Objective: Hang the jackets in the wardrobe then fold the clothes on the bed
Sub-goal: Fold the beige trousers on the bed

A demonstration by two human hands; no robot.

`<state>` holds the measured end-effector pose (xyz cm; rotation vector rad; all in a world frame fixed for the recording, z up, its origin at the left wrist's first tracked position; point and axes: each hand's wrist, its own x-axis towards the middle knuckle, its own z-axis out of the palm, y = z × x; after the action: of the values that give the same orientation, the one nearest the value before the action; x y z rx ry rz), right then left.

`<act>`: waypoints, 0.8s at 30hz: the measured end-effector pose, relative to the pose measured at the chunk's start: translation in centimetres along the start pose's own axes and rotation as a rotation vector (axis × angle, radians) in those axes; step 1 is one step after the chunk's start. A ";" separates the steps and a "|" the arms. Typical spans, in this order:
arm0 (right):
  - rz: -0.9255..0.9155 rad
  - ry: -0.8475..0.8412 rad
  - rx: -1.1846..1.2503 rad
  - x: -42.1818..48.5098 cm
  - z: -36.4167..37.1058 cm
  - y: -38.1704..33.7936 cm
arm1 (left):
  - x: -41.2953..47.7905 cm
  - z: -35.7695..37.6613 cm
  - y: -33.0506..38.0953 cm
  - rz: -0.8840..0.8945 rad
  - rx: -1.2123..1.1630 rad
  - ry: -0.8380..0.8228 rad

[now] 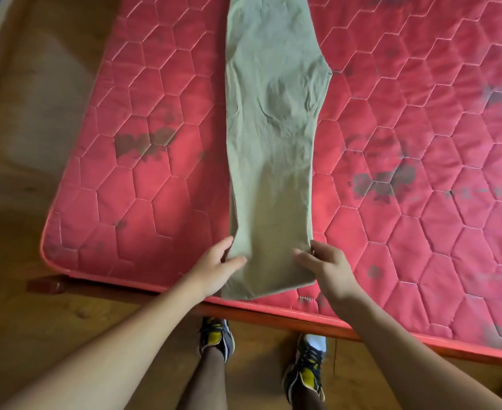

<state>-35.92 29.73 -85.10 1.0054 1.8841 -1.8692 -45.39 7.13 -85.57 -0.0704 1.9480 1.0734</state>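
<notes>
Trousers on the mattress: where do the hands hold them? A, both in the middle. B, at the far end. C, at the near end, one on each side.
C: the left hand and right hand pinch the trousers at the near end, one per side.

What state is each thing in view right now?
trousers: laid out lengthwise on the mattress, legs stacked, hem end nearest the person
left hand: pinches the left edge of the trousers near the hem
right hand: pinches the right edge near the hem
mattress: uncovered, dark stains
</notes>
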 end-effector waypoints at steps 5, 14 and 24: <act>0.250 -0.070 0.024 -1.7 -0.4 1.5 | -2.7 0.5 -2.7 -0.036 -0.039 -0.023; 0.413 -0.215 0.291 -4.5 0.0 4.5 | -4.7 1.4 -4.6 -0.285 -0.380 -0.231; 0.418 -0.007 0.001 -8.1 0.8 10.5 | -7.4 3.3 -10.2 -0.383 -0.199 -0.113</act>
<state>-23.54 25.88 -87.73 1.2740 1.5197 -1.6239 -34.31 0.63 -87.65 -0.4630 1.6364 0.9856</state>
